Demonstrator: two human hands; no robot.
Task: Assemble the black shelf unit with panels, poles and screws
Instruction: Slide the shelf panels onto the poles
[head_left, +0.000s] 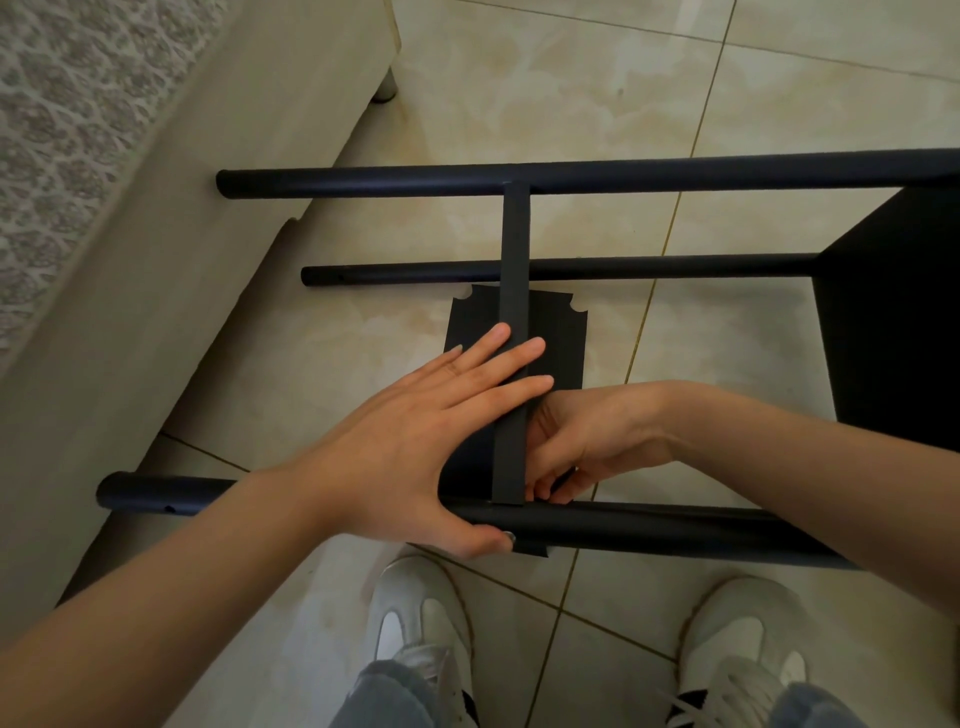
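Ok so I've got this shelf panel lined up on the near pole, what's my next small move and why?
Probably turn the screw in with your left hand. Its thumb already rests at the screw on the near pole, the fingers press the panel flat, and your right hand steadies the panel's other side.

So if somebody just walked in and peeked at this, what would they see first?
Probably the two hands in the middle: the left hand lies flat against an upright black panel, and the right hand curls in on the panel's other side. Around them, long black poles lie sideways over the tiled floor. White shoes peek in at the bottom.
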